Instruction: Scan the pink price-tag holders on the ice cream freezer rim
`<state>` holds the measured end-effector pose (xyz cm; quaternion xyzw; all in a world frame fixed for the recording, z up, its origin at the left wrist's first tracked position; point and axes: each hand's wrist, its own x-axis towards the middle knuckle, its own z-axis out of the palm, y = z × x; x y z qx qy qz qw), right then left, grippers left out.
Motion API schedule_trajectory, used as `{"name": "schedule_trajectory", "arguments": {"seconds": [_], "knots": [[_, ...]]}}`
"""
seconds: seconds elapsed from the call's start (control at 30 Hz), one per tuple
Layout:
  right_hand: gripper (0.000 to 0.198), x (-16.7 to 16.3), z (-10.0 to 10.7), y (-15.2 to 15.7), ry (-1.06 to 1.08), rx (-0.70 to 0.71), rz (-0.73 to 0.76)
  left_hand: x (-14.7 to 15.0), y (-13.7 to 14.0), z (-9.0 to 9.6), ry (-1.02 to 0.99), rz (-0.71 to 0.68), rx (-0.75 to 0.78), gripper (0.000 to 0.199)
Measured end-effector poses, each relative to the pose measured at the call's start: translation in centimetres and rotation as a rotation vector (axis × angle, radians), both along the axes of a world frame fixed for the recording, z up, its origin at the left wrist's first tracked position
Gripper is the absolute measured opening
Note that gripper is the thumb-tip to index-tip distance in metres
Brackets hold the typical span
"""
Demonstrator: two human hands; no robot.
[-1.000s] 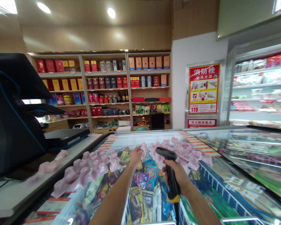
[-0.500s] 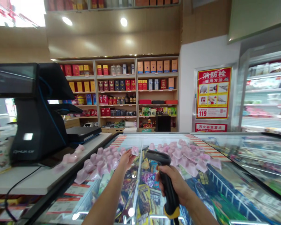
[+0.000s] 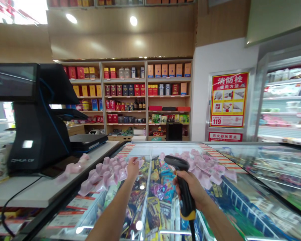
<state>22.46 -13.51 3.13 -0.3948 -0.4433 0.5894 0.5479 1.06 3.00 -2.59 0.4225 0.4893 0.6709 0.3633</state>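
Observation:
My right hand (image 3: 190, 187) is wrapped round the handle of a black barcode scanner (image 3: 183, 180) with yellow trim, its head tilted to the left. My left hand (image 3: 132, 167) is closed at the right end of the left group of small pink cups (image 3: 107, 172). A pink cup (image 3: 140, 162) shows just past its fingers, partly hidden by them. Another group of pink cups (image 3: 203, 167) lies on the freezer's glass top, right of the scanner. Both groups are loosely heaped.
Under the glass top, the chest freezer (image 3: 150, 147) holds bagged goods in wire baskets. At left, a black checkout terminal (image 3: 42, 134) stands on a white counter (image 3: 22, 197), with a few pink cups (image 3: 75, 167) near its edge. A cable (image 3: 17, 195) hangs from the counter.
My left hand has moved slightly left, with the pink cup lower and more hidden behind the fingers. The scanner in my right hand has shifted to the right.

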Motion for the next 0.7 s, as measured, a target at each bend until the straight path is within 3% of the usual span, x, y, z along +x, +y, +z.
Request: {"name": "schedule_trajectory", "arguments": {"seconds": [0.17, 0.33, 0.53, 0.7], "knots": [[0.024, 1.4, 0.1, 1.1, 0.03, 0.024, -0.067, -0.1, -0.3, -0.2, 0.39, 0.044, -0.015, 0.022], [0.022, 3.5, 0.3, 1.8, 0.047, 0.018, -0.131, 0.5, -0.4, -0.4, 0.63, 0.063, -0.013, 0.016], [0.019, 6.9, 0.5, 2.6, 0.064, -0.033, -0.272, 3.4, 0.8, 0.5, 0.76, 0.074, 0.036, 0.033], [0.021, 8.9, -0.4, 3.0, 0.067, -0.069, -0.314, 7.7, 3.7, 0.6, 0.779, -0.035, 0.063, 0.028]]}}
